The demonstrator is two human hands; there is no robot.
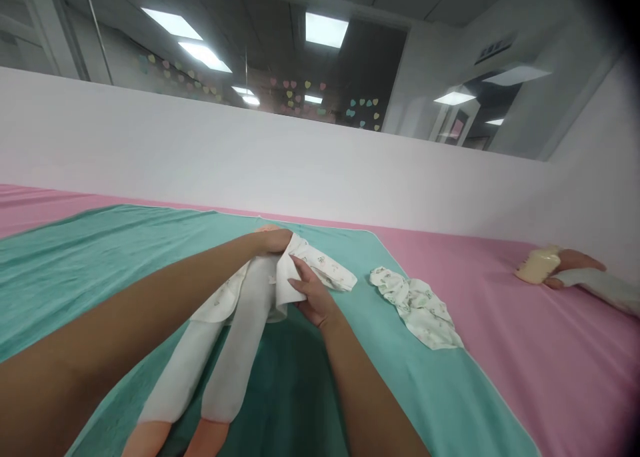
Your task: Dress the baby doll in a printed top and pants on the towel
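Note:
A doll in white leggings (235, 357) lies on the green cloth, its bare feet toward me. On its upper body is a white printed baby shirt (325, 265), with one sleeve stretched out to the right. My left hand (277, 240) lies at the shirt's upper part near the doll's head; its fingers are hidden under the fabric. My right hand (314, 292) pinches the turned-back front edge of the shirt between thumb and fingers. The doll's head is mostly hidden behind my left hand.
A crumpled white printed garment (417, 307) lies right of the doll on the green cloth (165, 244). Farther right, on the pink sheet (530, 324), lies another doll (575, 264), partly cut off. A white wall (250, 157) with a window above it stands behind.

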